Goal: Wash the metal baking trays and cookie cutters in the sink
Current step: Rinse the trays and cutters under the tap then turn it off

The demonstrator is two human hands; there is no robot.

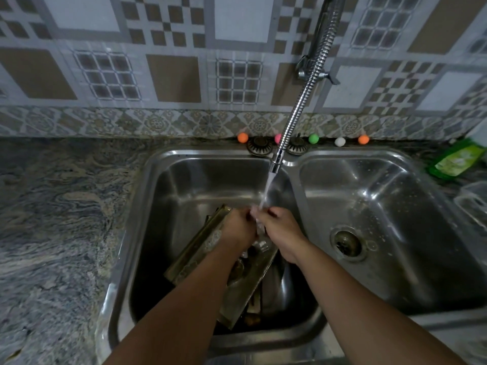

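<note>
Several metal baking trays [196,252] lean stacked in the left basin of the steel sink [147,185], dull and smeared with residue. Above them my left hand [237,227] and my right hand [282,230] meet under the water running from the flexible faucet [277,158]. Both sets of fingers are closed on a small pale metal piece [258,225], seemingly a cookie cutter, blurred by the water. My forearms hide the middle of the trays.
The right basin [382,206] holds only its drain [347,243]. A green soap bottle [457,160] and a clear container [474,204] sit at the far right. Two strainer plugs [259,146] and small coloured balls [242,137] line the back ledge. Granite counter [52,219] spreads left.
</note>
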